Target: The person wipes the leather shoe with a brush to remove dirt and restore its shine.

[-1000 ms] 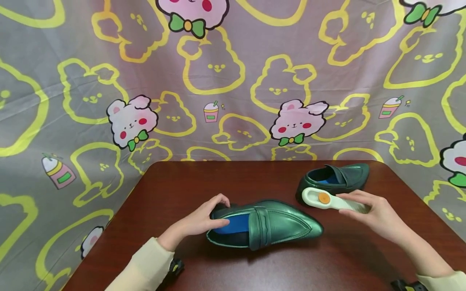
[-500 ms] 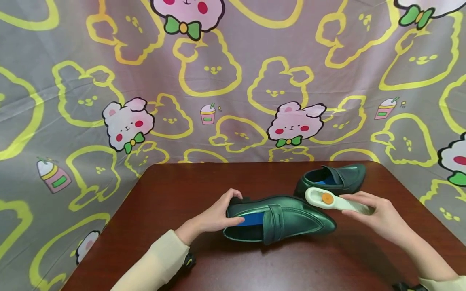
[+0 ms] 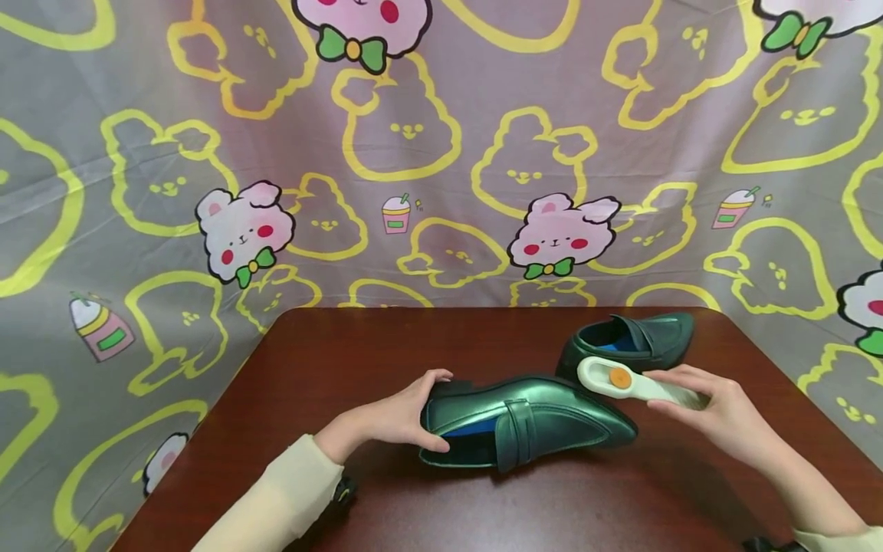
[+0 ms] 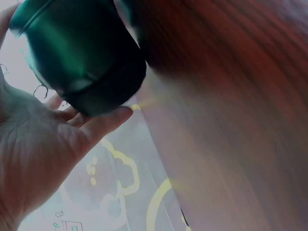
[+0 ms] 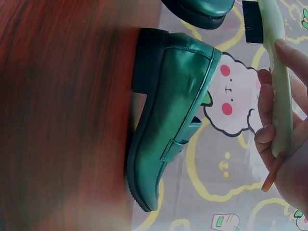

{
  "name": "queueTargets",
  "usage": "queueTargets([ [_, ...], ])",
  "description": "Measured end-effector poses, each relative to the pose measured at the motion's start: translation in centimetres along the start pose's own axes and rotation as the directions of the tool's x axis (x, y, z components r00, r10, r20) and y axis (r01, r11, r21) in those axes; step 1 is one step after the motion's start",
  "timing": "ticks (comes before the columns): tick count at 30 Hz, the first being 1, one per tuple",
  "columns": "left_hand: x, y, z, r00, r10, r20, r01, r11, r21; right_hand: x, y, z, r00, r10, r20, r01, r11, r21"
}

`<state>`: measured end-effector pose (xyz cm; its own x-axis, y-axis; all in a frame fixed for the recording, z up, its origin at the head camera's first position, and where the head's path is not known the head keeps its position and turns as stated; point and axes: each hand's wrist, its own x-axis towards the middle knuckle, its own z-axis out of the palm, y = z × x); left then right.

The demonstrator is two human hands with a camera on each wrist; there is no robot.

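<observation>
My left hand (image 3: 393,418) grips a shiny green loafer (image 3: 572,418) by its heel, thumb at the opening and fingers behind. The loafer is rolled on its side, its opening toward me and its toe to the right; a blue insole shows inside. In the left wrist view the palm (image 4: 38,149) lies against the shoe's heel end (image 4: 82,53). My right hand (image 3: 720,406) holds a pale green shoe brush (image 3: 621,379) with an orange button, its head just above the loafer's toe. Black bristles (image 5: 253,21) show in the right wrist view, apart from both shoes.
A matching green loafer (image 3: 665,337) stands upright on its sole at the back right of the brown wooden table (image 3: 345,345), close behind the brush. Beyond the table's far edge hangs a grey cloth (image 3: 455,77) with yellow and pink cartoon figures.
My left hand has carried the loafer to the right, toward the brush, then rolled it so that more of its far side faces up. The right hand and brush have barely moved.
</observation>
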<state>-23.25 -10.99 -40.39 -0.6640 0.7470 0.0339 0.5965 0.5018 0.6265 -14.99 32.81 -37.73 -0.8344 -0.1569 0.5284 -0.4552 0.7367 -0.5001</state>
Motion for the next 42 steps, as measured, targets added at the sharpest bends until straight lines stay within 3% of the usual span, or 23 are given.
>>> queueTargets([
  [16,-2.0,-0.9,0.7,0.997,-0.003,0.073,0.000,0.999,0.042,0.3,-0.2,0.4,0.999,-0.031,0.012,0.031,0.999,0.023],
  [24,-2.0,-0.8,0.8,0.999,0.022,-0.036,-0.017,0.989,0.146,0.5,-0.3,0.4,0.999,-0.044,0.010,0.043,0.999,0.019],
  [30,-1.7,-1.0,0.5,0.998,-0.009,-0.058,0.019,0.987,0.161,0.6,-0.3,0.5,0.999,-0.038,0.011,0.037,0.999,0.012],
  [36,-1.6,-0.9,0.5,0.999,-0.037,-0.034,0.043,0.984,0.174,0.6,-0.5,0.5,1.000,-0.024,0.020,0.024,1.000,0.015],
  [42,-1.8,-0.8,0.6,0.998,-0.047,0.044,0.039,0.986,0.160,0.7,-0.7,0.7,0.999,-0.017,0.028,0.016,1.000,0.023],
])
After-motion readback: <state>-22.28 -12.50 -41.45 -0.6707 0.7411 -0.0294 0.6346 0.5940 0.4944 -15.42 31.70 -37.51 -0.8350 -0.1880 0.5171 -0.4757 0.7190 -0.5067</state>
